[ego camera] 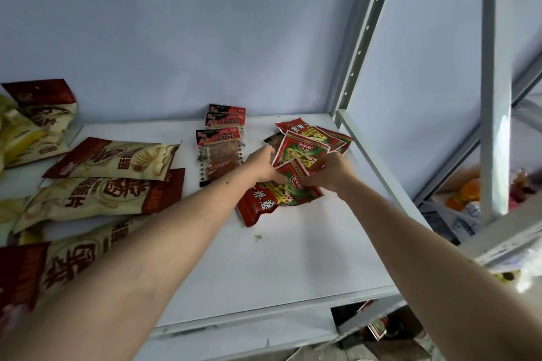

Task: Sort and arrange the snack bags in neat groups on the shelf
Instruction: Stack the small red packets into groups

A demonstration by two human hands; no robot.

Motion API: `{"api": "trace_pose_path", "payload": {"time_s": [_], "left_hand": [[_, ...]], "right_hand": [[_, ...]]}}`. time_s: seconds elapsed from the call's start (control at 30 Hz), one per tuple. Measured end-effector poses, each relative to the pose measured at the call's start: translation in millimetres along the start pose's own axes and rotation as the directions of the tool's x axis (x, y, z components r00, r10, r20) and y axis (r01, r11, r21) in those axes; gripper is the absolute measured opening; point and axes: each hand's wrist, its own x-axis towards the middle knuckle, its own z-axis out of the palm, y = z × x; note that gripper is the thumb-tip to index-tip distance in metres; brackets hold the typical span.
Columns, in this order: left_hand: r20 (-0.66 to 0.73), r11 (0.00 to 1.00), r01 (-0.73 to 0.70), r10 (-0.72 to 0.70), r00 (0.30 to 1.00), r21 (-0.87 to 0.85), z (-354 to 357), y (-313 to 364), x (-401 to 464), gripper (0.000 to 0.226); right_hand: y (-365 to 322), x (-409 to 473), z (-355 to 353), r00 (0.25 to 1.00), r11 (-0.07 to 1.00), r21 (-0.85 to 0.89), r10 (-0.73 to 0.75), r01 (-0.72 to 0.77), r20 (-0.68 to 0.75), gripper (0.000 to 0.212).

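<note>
While your forearms cross the bare front of the shelf (293,267), note nearest on your left the cream-and-maroon chip bags (96,196), lying flat in a loose column with long axes running left to right

Mid-shelf: both hands meet at the red-and-green snack bags (302,149). Left hand (261,165) lies on the left edge of that pile, fingers curled over the bag edges, thumb pressing on the nearest bag (278,198). Right hand (330,173) pinches the right side of the same near bags, fingertips tucked at a bag edge. Neither hand is released; both are grasping bags of this pile, though which exact bag each one holds is not clear from here

Key relation: the pile fans away from your hands toward the back right corner, bags overlapping and skewed at differing angles. The nearest bag sits askew, long axis running from near-left to far-right, partly under both hands. Both hands are about equally near; the right has the better line to the far bags

Judgement: step in hand is squaring this fan into one stack; slippery film may slide

Just left of the pile, the small clear-fronted red packets (220,143) form a tidy row running to the back wall (176,38)
</note>
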Motion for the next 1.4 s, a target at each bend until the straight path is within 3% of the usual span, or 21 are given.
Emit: {"api": "trace_pose_path", "payload": {"time_s": [0.1, 0.23, 0.3, 0.7, 0.9, 1.1, 1.3, 1.4], "left_hand": [[-0.046, 0.977, 0.055, -0.066, 0.997, -0.205, 2.1, 0.5, -0.1, 0.067], [-0.075, 0.946, 0.062, -0.090, 0.993, -0.318, 0.2, 4.0, -1.9, 0.021], [-0.068, 0.926, 0.051, -0.082, 0.994, -0.374, -2.4, 4.6, -3.0, 0.015], [0.054, 0.778, 0.055, -0.027, 0.998, -0.626, -29.5, -4.8, -19.2, 0.024], [0.055, 0.746, 0.034, 0.003, 0.998, -0.666, -36.7, -12.0, -20.2, 0.026], [0.119, 0.842, -0.050, 0.134, 0.984, -0.537, -46.6, -11.3, -20.2, 0.028], [0.121, 0.819, -0.045, 0.138, 0.983, -0.572, -48.0, 1.0, -24.0, 0.029], [0.147, 0.815, -0.022, 0.131, 0.981, -0.579, -41.8, 4.1, -28.1, 0.027]], "right_hand": [[0.4, -2.3, -1.8, 0.999, 0.998, 0.069, 0.004, -0.007, 0.042, 0.030], [-1.5, -5.7, -4.1, 0.998, 0.998, 0.053, -0.045, 0.042, 0.043, 0.024], [-2.6, -8.2, -7.1, 0.997, 0.997, 0.037, -0.068, 0.067, 0.037, 0.024], [-5.2, -18.6, -24.2, 0.992, 0.973, 0.209, -0.082, 0.101, -0.099, 0.018], [-7.6, -16.6, -25.6, 0.990, 0.981, 0.176, -0.055, 0.077, -0.128, 0.015], [-19.3, -18.6, -29.2, 0.989, 0.984, 0.116, -0.125, 0.133, -0.074, 0.016], [-24.7, -14.7, -30.9, 0.993, 0.958, 0.269, -0.080, 0.099, -0.082, 0.010], [-27.2, -7.9, -28.0, 0.987, 0.957, 0.264, -0.084, 0.118, -0.138, 0.016]]}}
